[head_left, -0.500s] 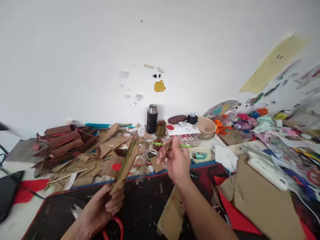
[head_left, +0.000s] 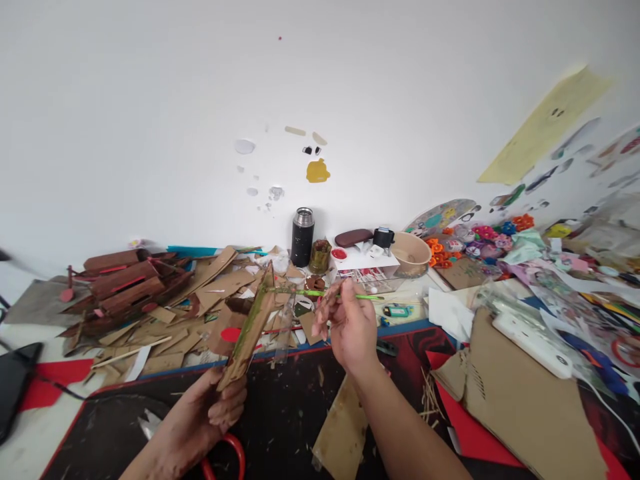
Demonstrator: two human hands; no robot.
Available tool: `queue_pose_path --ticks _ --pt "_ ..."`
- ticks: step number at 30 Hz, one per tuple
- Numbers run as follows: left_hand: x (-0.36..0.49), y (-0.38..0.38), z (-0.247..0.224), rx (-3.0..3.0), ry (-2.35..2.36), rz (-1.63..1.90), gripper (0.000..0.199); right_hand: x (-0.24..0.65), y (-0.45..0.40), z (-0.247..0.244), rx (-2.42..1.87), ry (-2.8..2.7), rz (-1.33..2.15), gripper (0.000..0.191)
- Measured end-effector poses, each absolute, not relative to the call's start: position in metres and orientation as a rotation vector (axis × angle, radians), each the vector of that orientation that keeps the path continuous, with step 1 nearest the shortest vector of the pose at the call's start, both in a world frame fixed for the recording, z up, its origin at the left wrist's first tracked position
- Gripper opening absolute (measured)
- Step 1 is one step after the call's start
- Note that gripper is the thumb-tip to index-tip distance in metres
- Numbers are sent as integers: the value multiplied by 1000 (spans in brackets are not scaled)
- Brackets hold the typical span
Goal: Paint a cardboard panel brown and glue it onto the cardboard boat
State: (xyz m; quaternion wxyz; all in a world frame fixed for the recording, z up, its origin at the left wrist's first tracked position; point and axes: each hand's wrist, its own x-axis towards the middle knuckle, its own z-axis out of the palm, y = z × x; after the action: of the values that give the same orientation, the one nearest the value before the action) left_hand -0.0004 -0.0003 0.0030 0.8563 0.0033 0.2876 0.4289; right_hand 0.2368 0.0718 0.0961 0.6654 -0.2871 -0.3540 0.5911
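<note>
Your left hand [head_left: 213, 408] grasps one cardboard strip [head_left: 251, 340] by its lower end, above the dark mat [head_left: 285, 420], the long axis slanting from lower left to upper right and the far end pointing toward the wall [head_left: 150, 133]. Your right hand [head_left: 354, 330] pinches one green brush [head_left: 313, 293], nearly level, its tip leftward at the strip's upper part; beyond stand one black flask [head_left: 302, 240], one jar [head_left: 320, 259] just beside it, and one round tub [head_left: 411, 252] farther right.
</note>
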Motion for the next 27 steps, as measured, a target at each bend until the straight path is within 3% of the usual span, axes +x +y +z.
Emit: queue_pose_path --ticks 27 --pt "1 -1 2 43 654 889 43 243 83 109 -640 -746 1284 49"
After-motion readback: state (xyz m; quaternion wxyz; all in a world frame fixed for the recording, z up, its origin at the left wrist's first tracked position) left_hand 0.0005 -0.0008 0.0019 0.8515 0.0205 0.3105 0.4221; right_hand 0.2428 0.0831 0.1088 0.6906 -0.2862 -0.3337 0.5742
